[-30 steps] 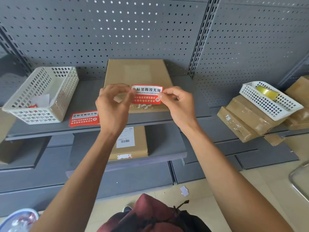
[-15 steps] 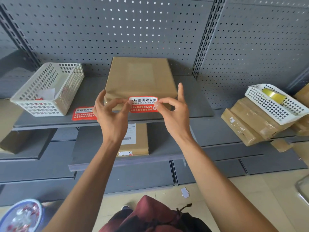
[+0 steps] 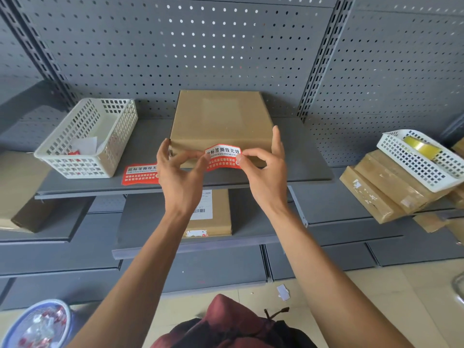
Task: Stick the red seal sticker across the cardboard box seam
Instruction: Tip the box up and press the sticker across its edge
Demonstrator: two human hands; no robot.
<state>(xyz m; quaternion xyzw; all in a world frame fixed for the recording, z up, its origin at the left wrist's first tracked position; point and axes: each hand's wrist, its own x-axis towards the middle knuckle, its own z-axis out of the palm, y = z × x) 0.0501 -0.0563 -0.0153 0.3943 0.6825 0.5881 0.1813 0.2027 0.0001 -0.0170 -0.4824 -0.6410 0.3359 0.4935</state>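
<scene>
From the head camera, 2 bare hands reach to a gray shelf [image 3: 301,172]. The brown box [image 3: 221,121] lies flat on the shelf. The red sticker [image 3: 222,158] is held at the box's near edge, bent in the middle like a little roof. The left hand [image 3: 180,177] pinches the sticker's left end with thumb and 1 finger, the other fingers spread. The right hand [image 3: 266,172] pinches its right end, 1 finger pointing up. Another red sticker [image 3: 140,174] lies on the shelf just left of the left hand, near a white basket [image 3: 85,139].
</scene>
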